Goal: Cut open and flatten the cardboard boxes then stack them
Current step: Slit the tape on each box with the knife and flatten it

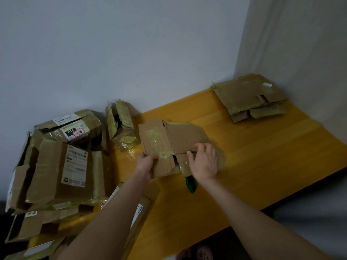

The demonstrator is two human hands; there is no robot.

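A flattened cardboard box [169, 141] with strips of clear tape lies in the middle of the yellow table [253, 156]. My left hand [145, 164] grips its near left edge, thumb on top. My right hand [203, 161] rests on its near right flaps, fingers bent over the edge of a flap. A green-handled cutter [191, 183] lies on the table just under my right wrist. A stack of flattened boxes [249, 98] sits at the far right corner by the wall.
Several unopened and half-opened taped boxes [62, 166] are piled on the table's left side, one small torn box [121, 124] standing by the wall. The table's near edge runs diagonally at lower right, with the floor below it.
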